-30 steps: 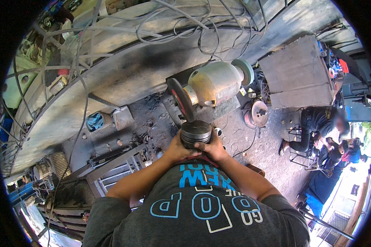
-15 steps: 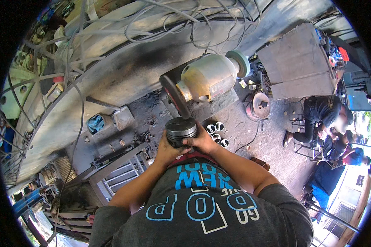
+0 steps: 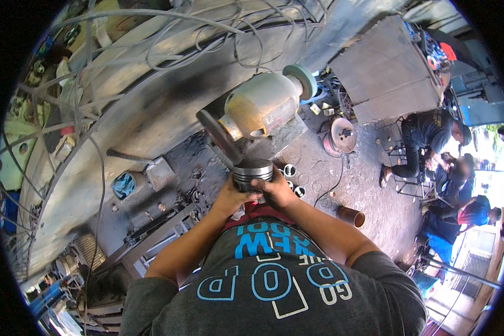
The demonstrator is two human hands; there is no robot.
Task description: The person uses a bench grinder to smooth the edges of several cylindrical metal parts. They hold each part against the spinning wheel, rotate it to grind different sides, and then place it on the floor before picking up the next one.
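Note:
Between my two hands I hold a grey metal engine piston (image 3: 253, 169), its flat crown upward and its ring grooves showing round the side. My left hand (image 3: 231, 196) wraps its left side, and my right hand (image 3: 276, 189) grips the right with the thumb across the front. Just beyond the piston stands a bench grinder (image 3: 263, 103) with a worn, yellowish-grey housing. Its dark wheel (image 3: 221, 136) is at the piston's far upper left; whether they touch I cannot tell. A greenish wheel (image 3: 301, 82) sits at the grinder's far end.
Several metal rings or sleeves (image 3: 289, 170) lie on the floor to the right, near a rusty cylinder (image 3: 350, 216) and a reel (image 3: 343, 134). A container with blue cloth (image 3: 123, 185) stands left. People (image 3: 431, 140) sit at the right. Cables (image 3: 229, 33) hang beyond the grinder.
The view has shifted, so the grinder appears farther left. Both hands still hold the piston, which now shows slightly right of the dark wheel's lower end.

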